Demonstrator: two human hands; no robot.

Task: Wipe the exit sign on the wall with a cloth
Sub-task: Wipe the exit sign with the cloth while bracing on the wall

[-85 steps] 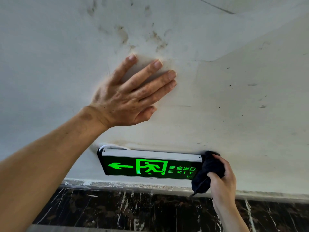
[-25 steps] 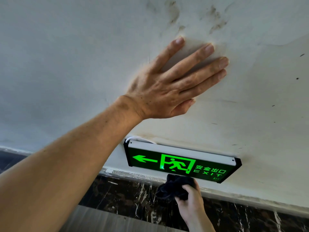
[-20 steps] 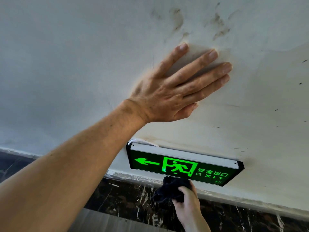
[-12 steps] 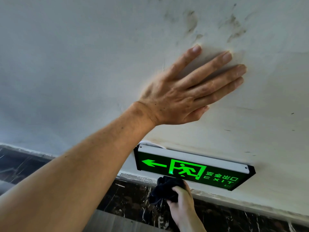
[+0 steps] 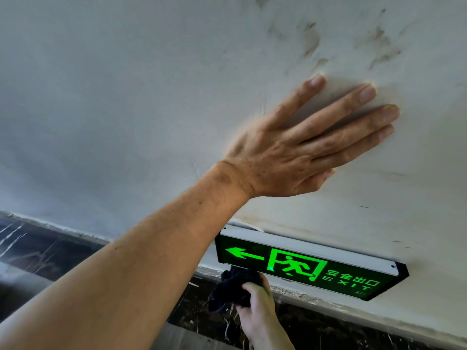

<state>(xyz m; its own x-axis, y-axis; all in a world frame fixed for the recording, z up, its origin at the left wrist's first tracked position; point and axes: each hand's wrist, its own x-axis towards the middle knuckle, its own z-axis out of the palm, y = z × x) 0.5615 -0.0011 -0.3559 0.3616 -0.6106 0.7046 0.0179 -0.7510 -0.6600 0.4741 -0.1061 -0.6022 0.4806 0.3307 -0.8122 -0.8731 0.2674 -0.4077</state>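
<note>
The green lit exit sign (image 5: 310, 266) is fixed low on the white wall, with a white top edge and black frame. My right hand (image 5: 260, 306) grips a dark cloth (image 5: 235, 286) and presses it against the sign's bottom edge, near its left end. My left hand (image 5: 303, 147) lies flat on the wall above the sign with fingers spread and nothing in it. My left forearm crosses the view and hides the sign's left corner.
The white wall (image 5: 126, 97) carries dirty smudges (image 5: 313, 41) above my left hand. A dark marble skirting (image 5: 38, 246) runs below the wall. A white cable (image 5: 242, 222) comes out behind the sign's top left corner.
My right hand has slid the cloth leftward along the sign's bottom edge, from the right end towards the left. My left hand has stayed flat on the wall.
</note>
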